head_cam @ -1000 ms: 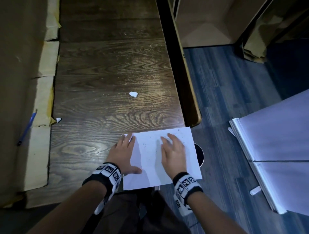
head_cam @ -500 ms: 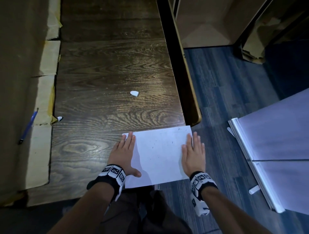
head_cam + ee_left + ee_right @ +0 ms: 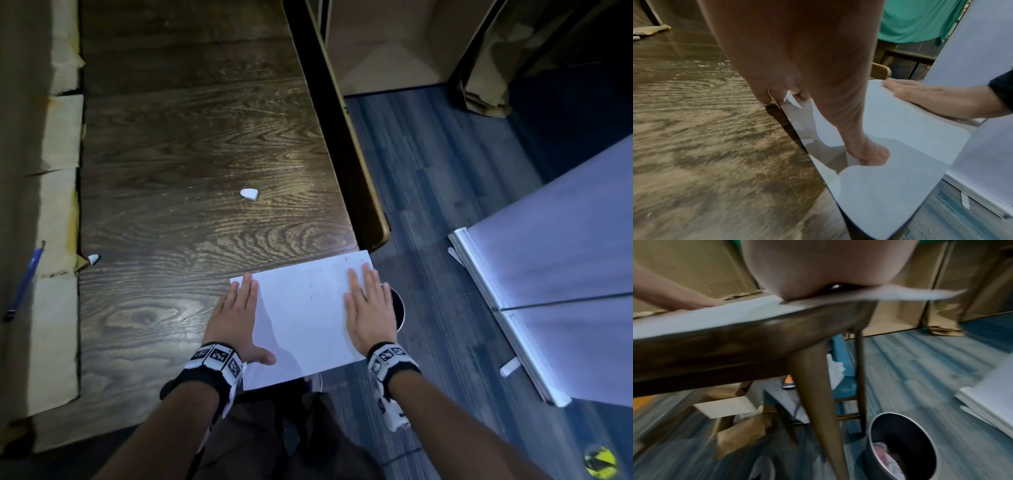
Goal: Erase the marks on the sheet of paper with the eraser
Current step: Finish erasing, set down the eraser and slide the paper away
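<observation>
The white sheet of paper (image 3: pixel 305 318) lies at the near right corner of the dark wooden table (image 3: pixel 191 144), its right part hanging past the edge. Small dark specks dot it, mostly near the far right corner. My left hand (image 3: pixel 239 301) lies flat on the sheet's left edge, thumb (image 3: pixel 869 154) on the paper (image 3: pixel 900 129). My right hand (image 3: pixel 368 301) presses flat on the right edge, fingers straight. The white eraser (image 3: pixel 249 194) sits alone on the table beyond the sheet, touched by neither hand.
A blue pen (image 3: pixel 24 281) lies on cardboard at the left, with a small white scrap (image 3: pixel 93 259) beside it. A round bin (image 3: pixel 900 443) stands on the floor under the sheet's overhang. A white board (image 3: pixel 565 291) lies on the floor to the right.
My right hand slid from the middle of the sheet to its right edge, brushing across it. My left hand stayed flat on the left edge. The eraser has not moved.
</observation>
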